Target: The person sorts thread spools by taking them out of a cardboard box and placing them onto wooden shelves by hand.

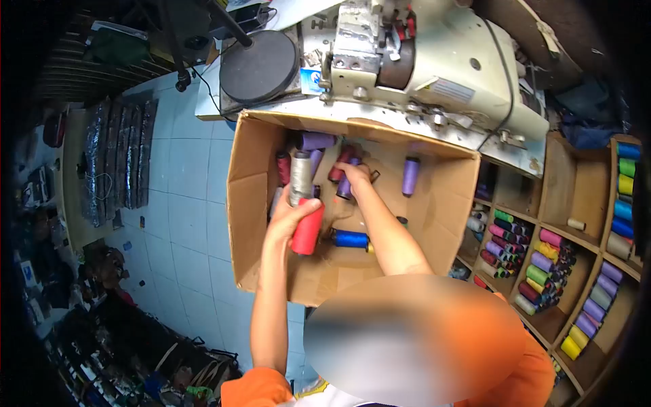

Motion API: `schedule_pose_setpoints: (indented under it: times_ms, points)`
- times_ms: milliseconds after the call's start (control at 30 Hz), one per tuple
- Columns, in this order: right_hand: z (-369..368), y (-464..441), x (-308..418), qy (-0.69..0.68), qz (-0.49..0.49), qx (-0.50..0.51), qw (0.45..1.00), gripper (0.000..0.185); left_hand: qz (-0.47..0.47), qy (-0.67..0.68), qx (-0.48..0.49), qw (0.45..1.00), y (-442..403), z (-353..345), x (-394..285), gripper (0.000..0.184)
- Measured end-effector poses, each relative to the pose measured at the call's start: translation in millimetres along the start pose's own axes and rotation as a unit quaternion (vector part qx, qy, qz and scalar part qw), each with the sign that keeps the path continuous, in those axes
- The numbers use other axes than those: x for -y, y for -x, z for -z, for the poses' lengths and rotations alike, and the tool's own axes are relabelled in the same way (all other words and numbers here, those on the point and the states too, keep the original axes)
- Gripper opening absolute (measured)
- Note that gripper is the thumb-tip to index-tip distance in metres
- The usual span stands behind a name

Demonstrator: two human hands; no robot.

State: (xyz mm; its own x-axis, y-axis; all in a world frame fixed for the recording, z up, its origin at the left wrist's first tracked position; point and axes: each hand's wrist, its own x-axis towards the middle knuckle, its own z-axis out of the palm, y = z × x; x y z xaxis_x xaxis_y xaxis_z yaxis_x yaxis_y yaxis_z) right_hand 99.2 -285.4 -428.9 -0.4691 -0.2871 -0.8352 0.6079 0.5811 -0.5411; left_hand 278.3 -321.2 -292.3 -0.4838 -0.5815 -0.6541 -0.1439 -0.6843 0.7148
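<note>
My left hand (pixel 288 217) is closed around a red thread spool (pixel 308 230) and a pale grey spool (pixel 300 180), over the left part of an open cardboard box (pixel 268 261). Inside the box, my right hand (pixel 354 178) has its fingers wrapped on a purple spool (pixel 344 186), beside a dark red spool (pixel 337 169). Another purple spool (pixel 411 176) stands apart to the right. A blue spool (pixel 350 239) lies below my hands. More purple (pixel 317 140) and dark red (pixel 283 167) spools are at the box's upper left.
Beyond the box is a sewing machine (pixel 447 61) on a white table, with a round black base (pixel 259 66) to its left. Wooden shelves (pixel 542 308) with many coloured spools stand at the right. Tiled floor (pixel 183 197) shows at the left.
</note>
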Motion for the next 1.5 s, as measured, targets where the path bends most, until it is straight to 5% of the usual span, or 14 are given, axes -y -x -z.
schedule_pose_setpoints:
  times_ms: [67,167,267,367,433,500,700,833,933,1100,1233,1267,1367,1500]
  points:
    - [25.2,4.6,-21.0,-0.066,-0.043,0.231,0.970,0.047,0.020,0.056,0.058,0.997,11.6,2.2,-9.6,0.077]
    - [67.6,127.5,46.3,-0.112,-0.004,0.400,0.910,0.042,0.033,0.165,0.111,0.979,45.7,-21.4,-29.9,0.077]
    - [126.7,179.2,71.7,0.117,0.264,0.267,0.919,0.057,0.050,0.188,0.203,0.960,91.1,-67.7,-48.7,0.086]
    - [188.2,207.6,87.2,0.227,0.327,0.223,0.890,0.052,0.041,0.187,0.351,0.917,98.7,-110.7,-31.7,0.096]
    - [224.2,231.5,96.9,0.250,0.298,0.219,0.895,0.048,0.076,0.138,0.350,0.923,105.3,-144.2,-22.7,0.104]
    - [266.0,212.5,77.4,0.271,0.493,0.123,0.817,0.046,0.155,0.104,0.345,0.920,109.0,-185.0,-37.0,0.102]
    - [393.3,233.4,99.8,0.100,0.271,0.202,0.936,0.044,0.168,0.014,0.590,0.790,64.2,-304.0,-14.5,0.102]
    - [462.5,242.2,105.8,0.236,0.329,0.057,0.912,0.046,0.143,-0.041,0.613,0.776,43.7,-395.1,4.6,0.115]
    - [509.9,226.9,99.6,0.030,0.286,0.001,0.958,0.044,0.164,-0.013,0.615,0.771,35.4,-447.3,17.8,0.112]
    - [592.5,183.7,117.8,-0.109,0.318,-0.228,0.914,0.032,0.158,0.004,0.560,0.814,21.9,-476.7,39.0,0.099]
    - [676.0,88.8,147.6,-0.009,0.303,-0.421,0.855,0.050,0.174,0.049,0.479,0.859,19.2,-468.3,53.2,0.097]
    - [712.3,39.8,147.4,0.074,0.287,-0.522,0.800,0.054,0.195,0.039,0.466,0.862,16.5,-463.4,60.0,0.098]
    - [739.5,16.4,198.7,0.169,0.082,-0.601,0.777,0.057,0.160,0.066,0.400,0.900,21.5,-456.7,86.6,0.101]
    - [838.1,-27.1,211.7,0.365,-0.137,-0.534,0.751,0.046,0.195,0.184,0.323,0.908,37.9,-457.6,112.3,0.107]
